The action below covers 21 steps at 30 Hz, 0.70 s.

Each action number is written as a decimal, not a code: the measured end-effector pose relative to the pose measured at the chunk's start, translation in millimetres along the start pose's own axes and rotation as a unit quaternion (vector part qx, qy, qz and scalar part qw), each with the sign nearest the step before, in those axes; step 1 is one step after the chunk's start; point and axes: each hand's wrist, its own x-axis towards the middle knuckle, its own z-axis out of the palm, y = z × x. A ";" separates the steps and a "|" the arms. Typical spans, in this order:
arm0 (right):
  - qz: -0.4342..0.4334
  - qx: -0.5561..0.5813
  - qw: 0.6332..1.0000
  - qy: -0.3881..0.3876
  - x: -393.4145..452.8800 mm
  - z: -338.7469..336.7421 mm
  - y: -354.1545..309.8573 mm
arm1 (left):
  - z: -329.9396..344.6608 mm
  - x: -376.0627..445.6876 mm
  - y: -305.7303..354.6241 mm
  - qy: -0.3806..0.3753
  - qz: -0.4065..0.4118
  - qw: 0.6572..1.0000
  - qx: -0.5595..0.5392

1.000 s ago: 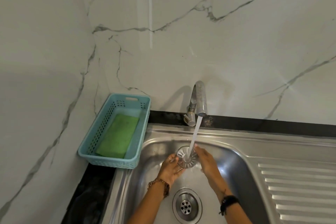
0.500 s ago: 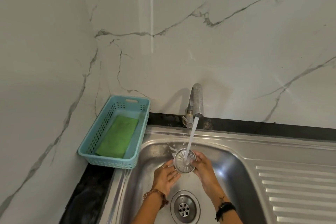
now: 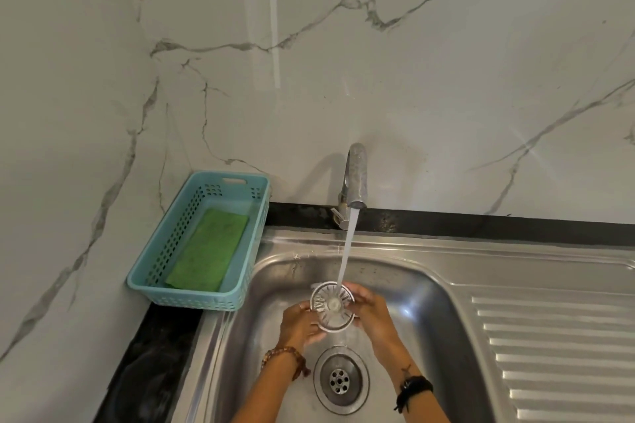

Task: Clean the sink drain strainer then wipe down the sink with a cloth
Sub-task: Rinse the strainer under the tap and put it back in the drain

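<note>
A round metal drain strainer is held upright over the steel sink, its slotted face turned toward me. Water from the tap runs onto its top edge. My left hand grips the strainer's left rim and my right hand grips its right rim. Below the hands the open drain hole shows in the sink's floor. A green cloth lies flat in a blue basket at the sink's left.
The basket stands on a black counter in the corner of marble walls. A ribbed draining board takes up the sink's right side. The tap's lever sticks out low behind the stream.
The strainer has turned in my hands under the stream, and both hands have shifted their hold on its rim. The view has tilted slightly upward.
</note>
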 end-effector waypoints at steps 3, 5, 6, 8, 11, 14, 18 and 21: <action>-0.023 0.061 0.997 0.032 -3.2 -4.5 3.4 | 4.8 -4.1 -2.7 0.043 0.171 0.971 0.162; 0.011 0.095 0.994 0.053 1.3 -5.1 7.1 | 6.1 -8.5 -1.1 0.047 0.258 0.940 0.220; 0.027 0.114 0.991 0.057 4.2 -3.9 8.4 | 7.2 -10.4 -0.3 0.050 0.261 0.941 0.209; 0.035 0.166 0.984 0.046 9.1 -0.3 8.1 | 8.0 -9.4 1.9 0.058 0.193 0.975 0.095; 0.021 0.197 0.979 0.039 12.0 1.4 4.6 | 8.0 -10.3 7.5 -0.019 -0.009 0.976 -0.216; 0.021 0.128 0.991 0.016 9.4 -6.1 1.2 | 0.5 -8.5 7.9 -0.074 -0.024 0.960 -0.269; -0.083 -0.178 0.981 0.003 15.1 -16.0 -25.7 | 1.8 -6.6 4.8 -0.075 -0.009 0.985 -0.155; -0.209 -0.217 0.949 0.093 36.3 -9.6 -73.0 | 3.8 -2.9 3.5 -0.066 -0.005 0.994 -0.082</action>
